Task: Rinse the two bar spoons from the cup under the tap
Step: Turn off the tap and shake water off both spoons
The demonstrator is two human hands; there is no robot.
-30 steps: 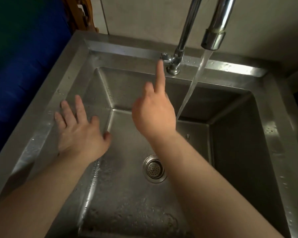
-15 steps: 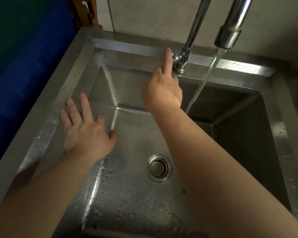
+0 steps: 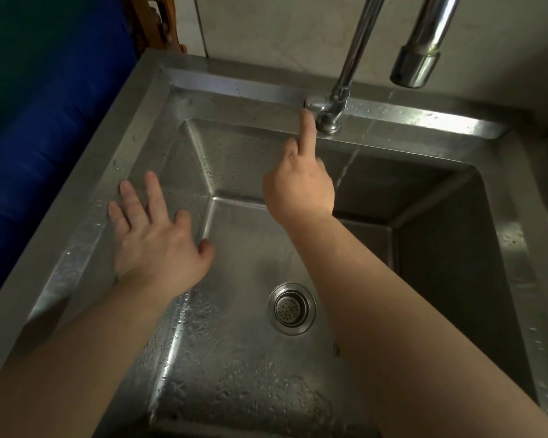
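Pressing the tap lever (image 3: 313, 106) with one finger, the right hand (image 3: 299, 188) seems to end the rinse; left hand (image 3: 159, 241) splayed, empty; no spoons visible.

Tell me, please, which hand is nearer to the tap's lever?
The right. The right hand reaches up with its index fingertip at the tap lever; the left hand is spread flat over the sink's left side, well away.

right hand (image 3: 299, 188) fingertip seemingly touching tap lever (image 3: 314, 105)
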